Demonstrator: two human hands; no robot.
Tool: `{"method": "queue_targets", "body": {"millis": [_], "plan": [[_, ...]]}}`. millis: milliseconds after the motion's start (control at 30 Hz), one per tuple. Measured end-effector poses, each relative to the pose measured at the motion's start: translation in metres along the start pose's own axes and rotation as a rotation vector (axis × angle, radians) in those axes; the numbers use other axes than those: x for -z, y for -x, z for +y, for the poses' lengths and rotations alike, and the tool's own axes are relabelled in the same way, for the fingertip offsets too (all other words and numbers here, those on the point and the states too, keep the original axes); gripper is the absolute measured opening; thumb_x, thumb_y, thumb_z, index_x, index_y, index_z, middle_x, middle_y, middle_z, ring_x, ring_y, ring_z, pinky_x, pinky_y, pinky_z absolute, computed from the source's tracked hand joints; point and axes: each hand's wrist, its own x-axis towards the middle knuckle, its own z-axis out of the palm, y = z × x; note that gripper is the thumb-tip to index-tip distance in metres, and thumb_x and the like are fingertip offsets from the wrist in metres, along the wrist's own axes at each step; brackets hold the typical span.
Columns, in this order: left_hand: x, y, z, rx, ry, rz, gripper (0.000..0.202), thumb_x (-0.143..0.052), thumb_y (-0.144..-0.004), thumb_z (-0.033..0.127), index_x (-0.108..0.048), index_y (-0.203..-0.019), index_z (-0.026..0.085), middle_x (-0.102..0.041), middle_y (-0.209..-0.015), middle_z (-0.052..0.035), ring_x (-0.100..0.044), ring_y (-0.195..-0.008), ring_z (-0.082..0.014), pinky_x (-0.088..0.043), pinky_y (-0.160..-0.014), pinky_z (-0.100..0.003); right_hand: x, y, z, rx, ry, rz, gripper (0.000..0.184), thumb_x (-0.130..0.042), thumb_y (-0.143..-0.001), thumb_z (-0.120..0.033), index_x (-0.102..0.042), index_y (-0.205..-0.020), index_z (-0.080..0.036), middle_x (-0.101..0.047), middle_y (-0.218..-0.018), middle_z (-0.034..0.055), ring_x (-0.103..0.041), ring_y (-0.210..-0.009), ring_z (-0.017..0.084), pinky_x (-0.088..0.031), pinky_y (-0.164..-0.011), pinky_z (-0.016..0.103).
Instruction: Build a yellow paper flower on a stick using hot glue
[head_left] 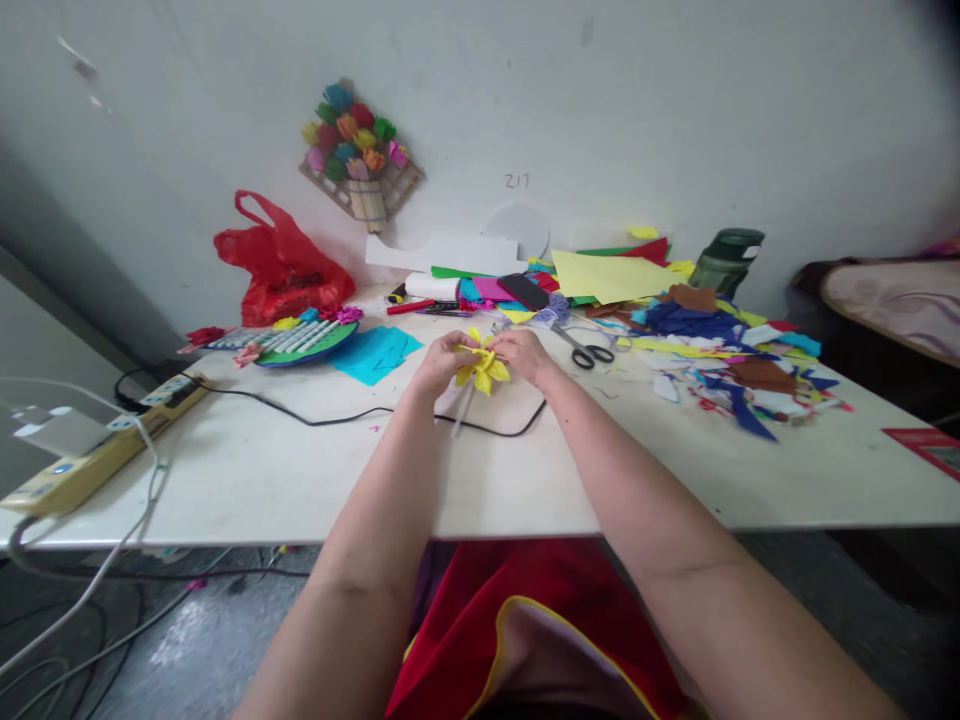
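Observation:
A yellow paper flower (486, 372) with pointed petals is held between my two hands above the middle of the table. At its left side, my left hand (444, 362) pinches a petal. My right hand (524, 355) grips the upper right of the flower with bent fingers. A thin pale stem (463, 408) runs down from under the bloom. Just right of my right hand lie black-handled scissors (583, 350). A blue paper sheet (379, 354) rests to the left of my left hand.
A black cable (300, 415) crosses the table from a power strip (97, 445). Paper scraps (750, 375) are heaped on the right, near a green bottle (726, 262). A red plastic bag (285, 262) and a decorated green board (307, 342) stand at the left. A phone (523, 291) lies behind my hands.

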Motion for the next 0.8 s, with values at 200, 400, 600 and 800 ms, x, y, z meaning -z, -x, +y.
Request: {"method": "queue_targets", "body": {"millis": [200,400,600,800], "plan": [[0.000,0.001,0.001,-0.009,-0.002,0.021,0.029,-0.072,-0.048,0.021,-0.057,-0.073,0.015,-0.058,-0.055,0.0027,-0.050,-0.045,-0.0077,-0.036,-0.045,-0.019,0.006,0.004,-0.008,-0.095,0.015,0.001,0.024,-0.053,-0.071,-0.024,-0.077,-0.077,-0.020,-0.066,-0.065,0.0021,-0.058,-0.070,0.019,-0.046,-0.067,0.032],[0.000,0.002,0.002,-0.004,-0.007,0.036,0.031,-0.072,-0.048,0.023,-0.057,-0.074,0.016,-0.057,-0.055,0.0025,-0.052,-0.046,-0.0091,-0.037,-0.045,-0.020,0.007,0.004,-0.011,-0.040,0.105,-0.029,0.023,-0.057,-0.069,-0.018,-0.077,-0.080,-0.020,-0.073,-0.080,0.0027,-0.063,-0.079,0.020,-0.049,-0.075,0.033],[0.000,0.004,0.003,0.004,-0.023,0.031,0.031,-0.072,-0.048,0.022,-0.059,-0.075,0.015,-0.059,-0.056,0.0020,-0.053,-0.047,-0.0097,-0.039,-0.046,-0.021,0.005,0.002,-0.004,0.028,0.091,-0.026,0.021,-0.061,-0.070,-0.016,-0.078,-0.081,-0.022,-0.075,-0.084,0.0024,-0.067,-0.085,0.020,-0.051,-0.081,0.033],[0.000,0.004,0.005,0.024,-0.017,0.009,0.030,-0.071,-0.049,0.022,-0.063,-0.076,0.014,-0.060,-0.057,0.0007,-0.052,-0.047,-0.0093,-0.038,-0.046,-0.021,0.003,0.001,0.003,0.060,0.092,-0.029,0.024,-0.060,-0.071,-0.015,-0.078,-0.085,-0.021,-0.075,-0.087,0.0029,-0.067,-0.085,0.020,-0.053,-0.080,0.033]]}}
